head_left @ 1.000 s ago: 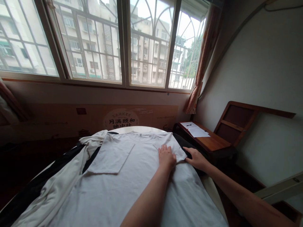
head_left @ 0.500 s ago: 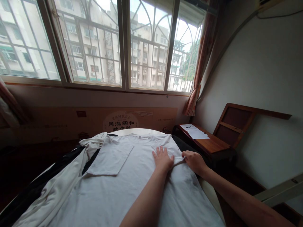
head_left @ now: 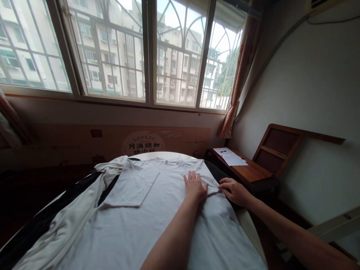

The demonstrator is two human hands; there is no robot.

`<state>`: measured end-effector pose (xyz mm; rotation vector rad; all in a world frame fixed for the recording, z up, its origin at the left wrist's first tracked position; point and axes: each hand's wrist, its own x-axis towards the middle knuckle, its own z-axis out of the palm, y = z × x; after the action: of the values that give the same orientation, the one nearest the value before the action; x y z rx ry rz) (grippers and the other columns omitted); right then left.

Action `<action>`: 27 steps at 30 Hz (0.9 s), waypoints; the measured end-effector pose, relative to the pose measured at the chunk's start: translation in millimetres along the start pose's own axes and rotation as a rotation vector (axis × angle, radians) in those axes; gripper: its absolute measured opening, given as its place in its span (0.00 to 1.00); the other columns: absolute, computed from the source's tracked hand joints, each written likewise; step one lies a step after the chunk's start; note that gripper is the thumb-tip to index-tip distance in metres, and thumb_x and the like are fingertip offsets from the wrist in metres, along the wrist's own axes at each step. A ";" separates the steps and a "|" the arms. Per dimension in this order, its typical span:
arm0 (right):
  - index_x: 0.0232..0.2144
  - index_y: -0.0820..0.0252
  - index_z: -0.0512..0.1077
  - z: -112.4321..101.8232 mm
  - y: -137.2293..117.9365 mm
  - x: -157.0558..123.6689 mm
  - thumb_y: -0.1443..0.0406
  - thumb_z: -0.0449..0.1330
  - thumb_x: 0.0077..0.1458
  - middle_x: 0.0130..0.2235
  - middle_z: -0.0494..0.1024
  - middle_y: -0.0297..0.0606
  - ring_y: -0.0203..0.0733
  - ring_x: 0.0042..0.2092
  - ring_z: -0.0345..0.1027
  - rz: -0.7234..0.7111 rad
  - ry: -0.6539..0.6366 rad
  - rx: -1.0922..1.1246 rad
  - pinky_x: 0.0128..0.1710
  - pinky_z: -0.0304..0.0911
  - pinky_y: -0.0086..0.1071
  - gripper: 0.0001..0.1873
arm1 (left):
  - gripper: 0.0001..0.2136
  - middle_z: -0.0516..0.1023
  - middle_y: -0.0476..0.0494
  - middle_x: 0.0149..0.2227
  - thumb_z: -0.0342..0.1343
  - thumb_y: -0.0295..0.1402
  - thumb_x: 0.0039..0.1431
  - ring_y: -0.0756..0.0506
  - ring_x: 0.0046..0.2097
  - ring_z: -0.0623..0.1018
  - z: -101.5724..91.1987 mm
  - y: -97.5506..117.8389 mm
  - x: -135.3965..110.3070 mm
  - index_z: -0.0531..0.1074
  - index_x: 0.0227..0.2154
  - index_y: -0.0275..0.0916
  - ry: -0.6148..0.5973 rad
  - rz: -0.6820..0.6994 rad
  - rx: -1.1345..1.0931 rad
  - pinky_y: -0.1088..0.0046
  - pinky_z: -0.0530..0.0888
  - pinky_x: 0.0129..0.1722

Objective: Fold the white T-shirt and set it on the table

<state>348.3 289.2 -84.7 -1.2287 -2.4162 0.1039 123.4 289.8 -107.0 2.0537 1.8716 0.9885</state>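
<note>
A white T-shirt point(head_left: 135, 228) lies spread over a round table, with its collar at the far side. Its left sleeve is folded inward flat on the body. My left hand point(head_left: 194, 186) rests flat on the shirt near the right shoulder, fingers spread. Close by on the right, my right hand point(head_left: 234, 192) pinches the edge of the right sleeve between thumb and fingertips. A short fold runs in the cloth between the two hands.
Rumpled white cloth point(head_left: 81, 202) and black cloth point(head_left: 42, 221) lie along the table's left side. The pale table rim point(head_left: 254, 228) shows at right. Beyond stands a wooden chair-like piece point(head_left: 260, 170) with white papers point(head_left: 232, 157) on it. A barred window point(head_left: 174, 60) is ahead.
My right hand has shifted slightly right along the sleeve edge, its fingers a little straighter. My left hand has slid very slightly forward and right, still flat on the shirt.
</note>
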 end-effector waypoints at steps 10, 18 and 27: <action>0.58 0.66 0.72 40.6 14.6 113.9 0.71 0.54 0.58 0.60 0.74 0.49 0.50 0.61 0.68 0.073 0.032 0.119 0.65 0.60 0.41 0.25 | 0.30 0.66 0.32 0.65 0.55 0.48 0.59 0.33 0.68 0.62 5.6 6.1 -7.8 0.67 0.61 0.36 -0.237 0.284 0.099 0.50 0.54 0.69; 0.56 0.56 0.75 62.9 42.8 190.4 0.73 0.57 0.58 0.59 0.74 0.48 0.56 0.55 0.72 0.248 -0.037 -0.090 0.56 0.65 0.45 0.24 | 0.27 0.65 0.31 0.66 0.53 0.49 0.61 0.31 0.68 0.61 6.8 3.4 -11.1 0.69 0.59 0.40 -0.249 0.313 0.099 0.43 0.54 0.67; 0.39 0.54 0.81 65.1 73.7 219.0 0.68 0.60 0.57 0.43 0.83 0.39 0.44 0.44 0.75 0.253 -0.076 -0.066 0.44 0.65 0.31 0.11 | 0.20 0.71 0.42 0.61 0.51 0.51 0.64 0.35 0.64 0.66 6.2 5.4 -8.1 0.75 0.53 0.52 -0.283 0.434 -0.020 0.42 0.58 0.65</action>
<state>264.3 514.0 -88.5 -1.5839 -2.3326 0.1491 131.6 282.9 -111.5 2.4923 1.3031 0.7386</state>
